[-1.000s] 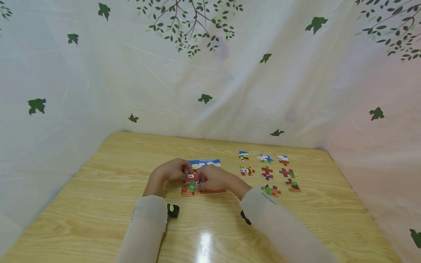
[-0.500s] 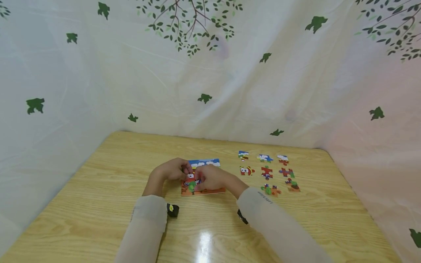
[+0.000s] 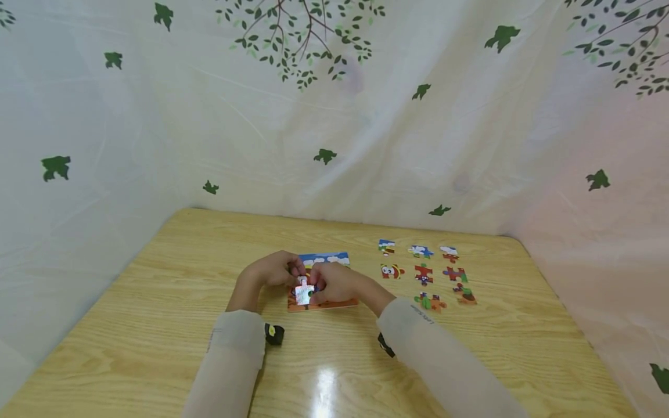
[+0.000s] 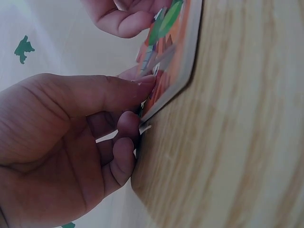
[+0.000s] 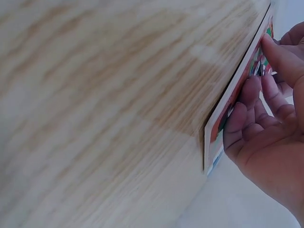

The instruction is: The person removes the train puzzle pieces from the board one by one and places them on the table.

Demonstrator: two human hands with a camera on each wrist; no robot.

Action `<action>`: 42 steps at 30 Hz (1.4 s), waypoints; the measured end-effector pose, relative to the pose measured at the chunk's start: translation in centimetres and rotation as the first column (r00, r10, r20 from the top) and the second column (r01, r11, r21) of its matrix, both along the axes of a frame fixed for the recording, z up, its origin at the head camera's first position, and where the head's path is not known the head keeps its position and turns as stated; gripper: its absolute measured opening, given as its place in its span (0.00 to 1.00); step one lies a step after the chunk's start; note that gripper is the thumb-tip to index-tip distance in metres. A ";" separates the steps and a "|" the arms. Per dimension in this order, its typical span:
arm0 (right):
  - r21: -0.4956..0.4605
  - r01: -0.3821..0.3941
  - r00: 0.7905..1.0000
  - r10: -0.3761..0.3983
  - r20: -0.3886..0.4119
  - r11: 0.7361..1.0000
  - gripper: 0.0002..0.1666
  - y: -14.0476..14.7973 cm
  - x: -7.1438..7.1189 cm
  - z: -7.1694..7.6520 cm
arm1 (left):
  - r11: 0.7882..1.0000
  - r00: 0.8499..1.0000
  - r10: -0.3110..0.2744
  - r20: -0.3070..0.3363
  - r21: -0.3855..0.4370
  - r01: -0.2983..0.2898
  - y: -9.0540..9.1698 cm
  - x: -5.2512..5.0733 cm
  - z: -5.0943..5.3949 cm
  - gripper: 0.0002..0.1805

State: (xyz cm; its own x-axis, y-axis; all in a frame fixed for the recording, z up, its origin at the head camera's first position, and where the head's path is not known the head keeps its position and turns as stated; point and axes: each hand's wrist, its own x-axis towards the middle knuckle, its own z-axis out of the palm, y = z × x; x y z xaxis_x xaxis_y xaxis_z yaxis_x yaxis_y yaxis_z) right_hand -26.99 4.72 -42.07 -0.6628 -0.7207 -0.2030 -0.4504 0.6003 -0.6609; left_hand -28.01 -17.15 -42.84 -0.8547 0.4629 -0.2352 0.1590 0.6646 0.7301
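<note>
A puzzle piece (image 3: 303, 295), shining white with glare, is tilted up over a picture puzzle board (image 3: 324, 256) with a blue sky strip and orange ground. My right hand (image 3: 337, 283) pinches the piece at its right side. On the other side my left hand (image 3: 273, 269) has thumb and fingertips at the piece's upper left edge and seems to pinch it. In the left wrist view, the left thumb (image 4: 107, 92) lies over the board's corner. The right wrist view shows the right fingers (image 5: 236, 126) curled at the board's edge, their tips partly hidden.
Several loose puzzle pieces (image 3: 424, 274) lie in rough rows on the wooden table (image 3: 183, 278) to the right of the board. A white cloth (image 3: 251, 145) with green leaf prints hangs behind and beside the table.
The piece between the hands has tilted, so its green and red picture now reflects white. The right forearm shifted slightly left early on; the left hand stays in place.
</note>
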 end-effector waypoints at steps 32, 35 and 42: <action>-0.140 0.003 0.995 -0.018 -0.103 0.990 0.09 0.2 0.8 -0.6 | 1.000 1.000 0.000 -0.013 -0.005 0.000 -0.1 -0.2 -0.1 0.11; -0.157 -0.003 0.993 -0.016 -0.121 0.988 0.07 0.5 0.7 -0.8 | 1.000 1.000 0.006 -0.007 -0.006 -0.006 0.0 -0.1 -0.1 0.10; -0.208 0.033 0.998 -0.045 -0.054 0.978 0.06 1.6 0.3 -0.9 | 1.000 1.000 0.002 -0.015 -0.012 -0.002 0.1 0.0 -0.1 0.10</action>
